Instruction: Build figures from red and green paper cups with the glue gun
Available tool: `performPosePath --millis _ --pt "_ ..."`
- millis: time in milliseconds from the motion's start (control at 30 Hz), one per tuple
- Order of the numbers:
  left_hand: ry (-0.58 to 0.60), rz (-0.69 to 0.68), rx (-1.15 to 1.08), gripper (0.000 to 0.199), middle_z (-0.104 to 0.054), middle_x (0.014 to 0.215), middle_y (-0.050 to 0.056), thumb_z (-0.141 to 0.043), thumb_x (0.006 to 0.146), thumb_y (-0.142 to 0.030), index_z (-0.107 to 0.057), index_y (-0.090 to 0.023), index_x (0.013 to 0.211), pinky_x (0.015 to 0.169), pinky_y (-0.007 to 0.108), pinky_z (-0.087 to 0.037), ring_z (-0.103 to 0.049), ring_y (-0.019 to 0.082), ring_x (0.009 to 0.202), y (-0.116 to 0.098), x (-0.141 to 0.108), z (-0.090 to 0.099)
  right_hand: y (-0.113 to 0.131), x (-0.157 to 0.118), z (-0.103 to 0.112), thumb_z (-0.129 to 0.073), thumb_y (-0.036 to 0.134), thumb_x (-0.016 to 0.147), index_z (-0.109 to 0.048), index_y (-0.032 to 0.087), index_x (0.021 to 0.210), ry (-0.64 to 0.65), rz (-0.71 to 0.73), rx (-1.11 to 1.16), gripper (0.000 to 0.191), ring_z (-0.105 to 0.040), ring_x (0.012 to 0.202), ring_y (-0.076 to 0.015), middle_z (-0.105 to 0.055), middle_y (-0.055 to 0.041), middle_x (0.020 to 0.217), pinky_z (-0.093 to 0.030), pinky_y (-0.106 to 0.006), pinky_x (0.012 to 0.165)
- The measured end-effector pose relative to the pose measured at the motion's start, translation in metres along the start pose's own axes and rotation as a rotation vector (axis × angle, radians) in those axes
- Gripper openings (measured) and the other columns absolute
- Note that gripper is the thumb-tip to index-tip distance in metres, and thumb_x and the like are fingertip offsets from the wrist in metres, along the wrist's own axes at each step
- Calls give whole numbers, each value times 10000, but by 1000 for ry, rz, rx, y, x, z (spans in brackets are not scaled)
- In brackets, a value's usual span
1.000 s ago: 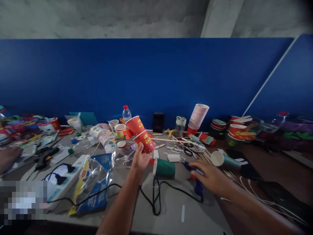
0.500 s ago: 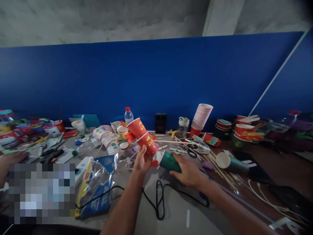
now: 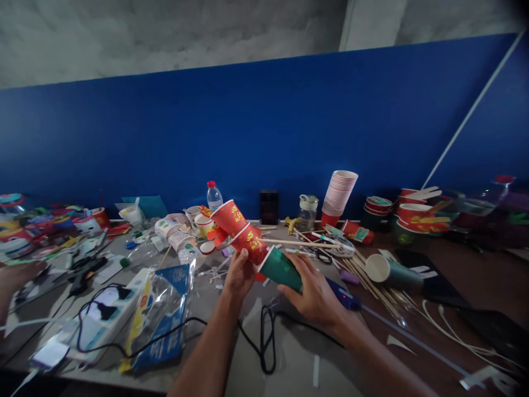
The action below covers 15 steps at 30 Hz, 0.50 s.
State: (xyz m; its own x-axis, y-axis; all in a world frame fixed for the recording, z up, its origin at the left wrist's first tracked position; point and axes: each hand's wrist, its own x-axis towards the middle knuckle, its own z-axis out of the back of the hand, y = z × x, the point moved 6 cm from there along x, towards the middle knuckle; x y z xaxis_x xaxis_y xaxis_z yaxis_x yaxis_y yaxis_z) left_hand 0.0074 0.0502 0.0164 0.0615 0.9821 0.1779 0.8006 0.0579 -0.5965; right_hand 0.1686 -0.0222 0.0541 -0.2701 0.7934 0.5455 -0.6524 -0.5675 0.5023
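Note:
My left hand (image 3: 241,271) is closed around the lower of two joined red paper cups (image 3: 250,242), which tilt up to the left. Orange-red pieces stick out from the left side of the upper cup (image 3: 232,218), and a thin wooden stick (image 3: 295,242) juts out to the right. In my right hand (image 3: 309,289) is a green paper cup (image 3: 283,269), lying on its side with its white rim toward the red cups. The rim sits against or very near the lower red cup's base; whether they touch, I cannot tell.
Behind stands a leaning stack of paper cups (image 3: 339,193) beside a glass jar (image 3: 308,212). Wooden sticks (image 3: 378,284) and a blue glue gun (image 3: 345,295) lie at right. Plastic packaging (image 3: 165,309), a power strip (image 3: 111,314) and a black cable (image 3: 264,331) occupy the front. Another person's hand (image 3: 20,275) is far left.
My right hand has brought the green cup left and up, closing the gap to the red cups. My left hand keeps its hold on the red cups, nearly in place.

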Motion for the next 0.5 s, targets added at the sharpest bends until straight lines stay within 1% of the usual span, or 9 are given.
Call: performPosePath --millis 100,233,400,500 --pt "4 1 9 300 -732 857 28 -812 633 -323 -678 -201 872 931 359 -471 -666 216 934 -1 -1 -3 -1 -2 -4 -610 320 815 -370 176 1392 17 10 -15 642 -502 1212 -283 -494 -152 1319 -473 -437 986" --pt "17 19 24 358 -731 930 46 -806 634 -336 -674 -193 934 941 382 -462 -659 238 961 -2 -3 -8 -1 -4 -8 -605 311 821 -389 180 1392 31 38 -61 625 -510 1187 -283 -489 -151 1291 -477 -444 979" --pt "35 28 53 302 -729 962 56 -804 635 -336 -672 -178 855 952 397 -456 -655 259 982 -1 -5 -11 -2 -5 -9 -611 301 817 -382 219 1401 -14 71 -92 633 -514 1165 -294 -490 -142 1277 -484 -469 958" --pt "41 33 56 318 -726 988 66 -803 638 -342 -673 -176 876 947 395 -458 -650 265 1001 0 -5 -11 -2 -5 -9 -604 305 821 -372 223 1406 -11 70 -87 635 -510 1167 -301 -483 -147 1290 -489 -478 946"
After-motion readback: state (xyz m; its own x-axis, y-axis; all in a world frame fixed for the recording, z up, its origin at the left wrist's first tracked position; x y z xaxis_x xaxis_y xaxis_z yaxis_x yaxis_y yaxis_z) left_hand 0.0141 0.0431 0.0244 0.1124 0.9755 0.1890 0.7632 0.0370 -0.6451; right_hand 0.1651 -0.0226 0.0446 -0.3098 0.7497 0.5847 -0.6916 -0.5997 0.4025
